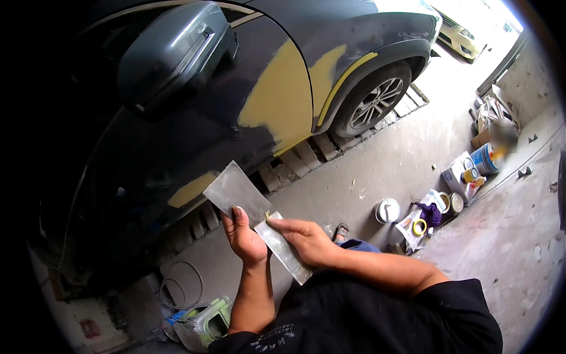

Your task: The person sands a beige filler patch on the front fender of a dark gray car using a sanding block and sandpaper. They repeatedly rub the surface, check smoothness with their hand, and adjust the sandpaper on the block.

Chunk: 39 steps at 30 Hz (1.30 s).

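My left hand (pixel 243 239) grips a wide, flat grey plate (pixel 239 190) by its near end, thumb on its face. A smaller rectangular grey spreader (pixel 286 252) is pinched in my right hand (pixel 308 239). Its top corner meets the plate's near edge, with a dab of yellow filler (pixel 267 215) there. Beyond my hands stands a dark car. Its door carries a large yellow filler patch (pixel 274 97) and a smaller low one (pixel 191 190). Another yellow patch (pixel 326 68) covers part of the front fender, and a yellow strip (pixel 345 82) follows the wheel arch.
The wing mirror (pixel 177 56) juts out at upper left. On the floor to the right are a white bucket (pixel 387 210), a yellow tape roll (pixel 419 227), a purple cloth (pixel 429 213) and a blue can (pixel 483 159). A greenish container (pixel 215 324) and a looped cable (pixel 199 280) lie at lower left.
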Each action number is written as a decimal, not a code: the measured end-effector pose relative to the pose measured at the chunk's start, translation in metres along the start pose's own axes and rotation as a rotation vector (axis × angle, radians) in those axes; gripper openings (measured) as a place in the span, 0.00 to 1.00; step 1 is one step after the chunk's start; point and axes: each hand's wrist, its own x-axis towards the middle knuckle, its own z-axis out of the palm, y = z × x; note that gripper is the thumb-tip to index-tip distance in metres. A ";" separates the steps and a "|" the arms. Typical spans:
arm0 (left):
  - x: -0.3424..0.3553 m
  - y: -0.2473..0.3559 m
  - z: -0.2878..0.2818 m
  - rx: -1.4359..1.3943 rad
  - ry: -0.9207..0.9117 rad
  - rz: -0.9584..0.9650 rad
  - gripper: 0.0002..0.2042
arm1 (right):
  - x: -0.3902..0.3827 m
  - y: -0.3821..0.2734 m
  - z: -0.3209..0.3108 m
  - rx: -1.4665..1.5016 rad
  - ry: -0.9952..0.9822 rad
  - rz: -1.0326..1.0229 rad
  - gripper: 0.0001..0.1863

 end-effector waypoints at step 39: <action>0.016 -0.041 -0.041 -0.699 -0.406 -0.714 0.28 | -0.008 -0.027 -0.017 -0.189 -0.352 -0.177 0.17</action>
